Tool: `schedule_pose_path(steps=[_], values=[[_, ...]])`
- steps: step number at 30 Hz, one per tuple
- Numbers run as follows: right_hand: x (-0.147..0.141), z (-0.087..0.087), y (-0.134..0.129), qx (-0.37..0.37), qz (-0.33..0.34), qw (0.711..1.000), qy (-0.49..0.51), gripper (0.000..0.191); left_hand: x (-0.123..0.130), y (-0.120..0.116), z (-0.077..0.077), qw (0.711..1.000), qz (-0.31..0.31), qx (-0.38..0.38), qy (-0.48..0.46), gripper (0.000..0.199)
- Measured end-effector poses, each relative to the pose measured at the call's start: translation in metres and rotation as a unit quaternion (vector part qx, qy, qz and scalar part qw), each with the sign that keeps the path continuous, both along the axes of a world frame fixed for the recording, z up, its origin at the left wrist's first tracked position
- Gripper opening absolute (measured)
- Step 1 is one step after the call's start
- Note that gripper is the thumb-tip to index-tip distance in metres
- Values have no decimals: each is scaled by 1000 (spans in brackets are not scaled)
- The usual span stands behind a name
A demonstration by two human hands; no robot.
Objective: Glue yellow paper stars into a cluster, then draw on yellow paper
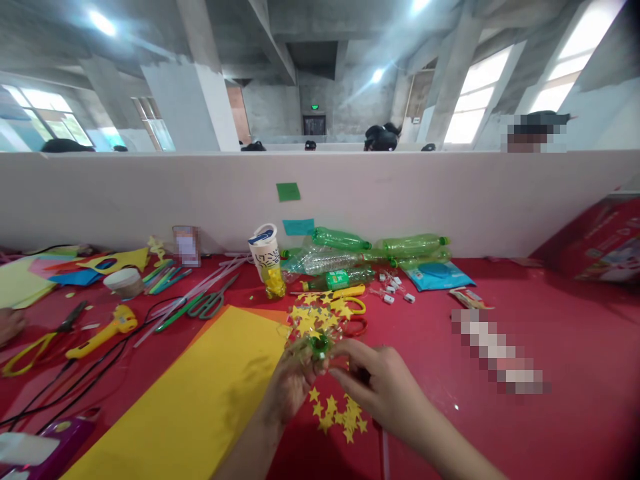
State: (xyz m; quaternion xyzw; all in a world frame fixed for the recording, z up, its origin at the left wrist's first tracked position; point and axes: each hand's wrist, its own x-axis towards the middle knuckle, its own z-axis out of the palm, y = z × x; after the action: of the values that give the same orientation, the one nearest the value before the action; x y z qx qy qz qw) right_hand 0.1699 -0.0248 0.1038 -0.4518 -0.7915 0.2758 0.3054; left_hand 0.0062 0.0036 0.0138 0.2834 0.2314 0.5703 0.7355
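Observation:
Near the middle of the red table, my left hand [291, 379] is closed round a green plastic bottle piece [320, 345], whose round opening faces me. My right hand [373, 377] touches the right side of that piece, thumb and index finger bent close together; whether something small is between them cannot be made out. Yellow paper stars [343, 417] lie loose below the hands. More yellow stars [320, 313] are heaped just beyond them. A large yellow sheet [200, 393] lies left of my left hand.
Green plastic bottles [343, 238] lie along the white partition [200, 193], beside a patterned cup [263, 253]. Grey scissors [210, 303], a yellow glue gun [105, 331] and black cables are on the left. Another person's hand [11, 325] shows at the left edge.

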Motion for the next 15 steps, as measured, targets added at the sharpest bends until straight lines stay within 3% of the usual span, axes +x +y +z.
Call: schedule_pose_path(steps=[15], values=[[4,1,-1,15,-11,1000,-2,19,-3,1,2,1000,10,-15,-14,15]])
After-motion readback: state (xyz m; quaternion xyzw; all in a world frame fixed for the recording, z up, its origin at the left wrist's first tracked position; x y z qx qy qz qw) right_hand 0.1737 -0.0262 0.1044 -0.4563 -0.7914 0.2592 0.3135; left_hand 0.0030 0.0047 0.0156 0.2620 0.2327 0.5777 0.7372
